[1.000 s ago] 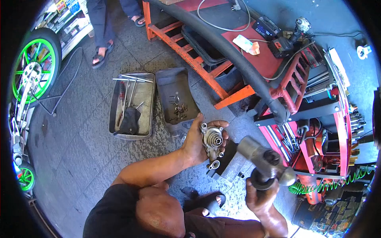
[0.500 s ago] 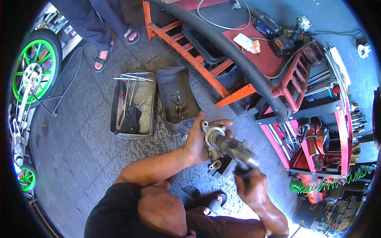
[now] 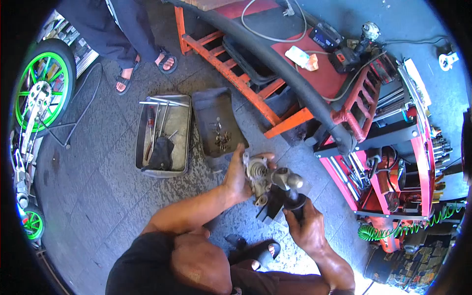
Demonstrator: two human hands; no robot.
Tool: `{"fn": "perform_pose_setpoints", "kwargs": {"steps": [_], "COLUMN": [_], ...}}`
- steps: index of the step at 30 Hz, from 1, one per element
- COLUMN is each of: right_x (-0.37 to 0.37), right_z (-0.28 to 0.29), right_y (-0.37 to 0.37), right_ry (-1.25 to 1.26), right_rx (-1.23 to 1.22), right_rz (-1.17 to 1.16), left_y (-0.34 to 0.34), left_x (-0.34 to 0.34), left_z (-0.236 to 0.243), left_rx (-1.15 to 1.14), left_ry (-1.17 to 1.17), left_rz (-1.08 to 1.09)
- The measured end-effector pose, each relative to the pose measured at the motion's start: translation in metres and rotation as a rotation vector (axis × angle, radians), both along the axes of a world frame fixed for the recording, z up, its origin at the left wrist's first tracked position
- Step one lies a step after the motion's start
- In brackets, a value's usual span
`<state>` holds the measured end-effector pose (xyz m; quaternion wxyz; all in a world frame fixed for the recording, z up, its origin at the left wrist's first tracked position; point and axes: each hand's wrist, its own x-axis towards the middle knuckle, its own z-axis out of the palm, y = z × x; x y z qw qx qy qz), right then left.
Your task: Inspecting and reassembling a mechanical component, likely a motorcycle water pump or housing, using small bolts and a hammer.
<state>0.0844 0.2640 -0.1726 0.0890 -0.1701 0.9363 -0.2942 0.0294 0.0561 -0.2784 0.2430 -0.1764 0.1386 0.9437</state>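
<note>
My left hand point(image 3: 237, 178) is closed around a grey cast-metal engine part point(image 3: 257, 170), its thumb along the near side and other fingertips showing behind. The part has a round, ribbed or spring-like centre and bolt-hole lugs. My right hand point(image 3: 307, 228) grips the black handle of a hammer point(image 3: 287, 179). The metal hammer head is beside the engine part's right side, overlapping it in view; whether they touch I cannot tell. Under both is a dark angular block point(image 3: 271, 209), partly hidden.
On the floor ahead lie a metal tray point(image 3: 178, 130) of tools and a dark tray point(image 3: 206, 105) with several bolts. An orange-framed bench point(image 3: 231, 69) and a red tool rack point(image 3: 420, 172) stand right. Green-rimmed wheels point(image 3: 43, 93) are left. Another person's sandalled feet point(image 3: 167, 62) are ahead.
The hammer head, blurred before, has swung up and slightly left and now shows sharply. The engine part has shifted a little down and left, still in my left hand.
</note>
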Motion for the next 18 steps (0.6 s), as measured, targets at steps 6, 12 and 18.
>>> {"fn": "perform_pose_setpoints", "kwargs": {"steps": [6,12,18], "right_x": [0.014,0.005,0.009], "right_z": [0.032,-0.002,0.026], "right_y": [0.0,-0.003,0.008], "right_ry": [0.154,0.022,0.351], "right_rx": [-0.244,0.033,-0.275], "right_rz": [0.036,0.051,0.166], "left_y": [-0.005,0.0,-0.012], "left_x": [0.001,-0.004,-0.002], "left_z": [-0.001,-0.005,-0.009], "left_rx": [0.109,0.226,0.312], "left_ry": [0.113,0.176,0.251], "left_rz": [-0.005,-0.04,-0.061]}}
